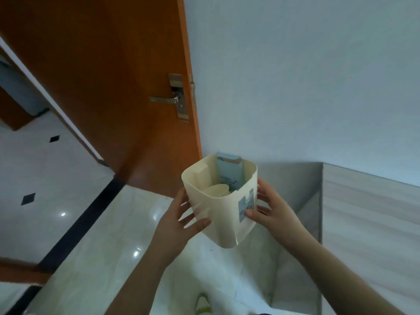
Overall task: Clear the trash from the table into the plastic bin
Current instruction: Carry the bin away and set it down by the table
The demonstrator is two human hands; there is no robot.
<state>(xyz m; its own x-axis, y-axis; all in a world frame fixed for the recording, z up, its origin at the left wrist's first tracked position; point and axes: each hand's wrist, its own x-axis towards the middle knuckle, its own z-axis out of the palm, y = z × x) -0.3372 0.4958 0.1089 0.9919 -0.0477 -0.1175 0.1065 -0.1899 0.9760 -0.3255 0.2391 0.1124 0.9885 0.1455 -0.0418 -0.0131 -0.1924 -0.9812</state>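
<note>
A cream plastic bin with a blue label on its side hangs in the air over the floor, tilted a little away from me. My left hand presses its left side and my right hand presses its right side over the label. Inside the bin stand a pale blue carton, a cream box and a crumpled pale cup. The table is out of sight.
An orange-brown door with a metal handle stands open ahead on the left. A white wall is ahead, a grey-and-wood cabinet to the right. Glossy white floor tiles with a dark strip lie below.
</note>
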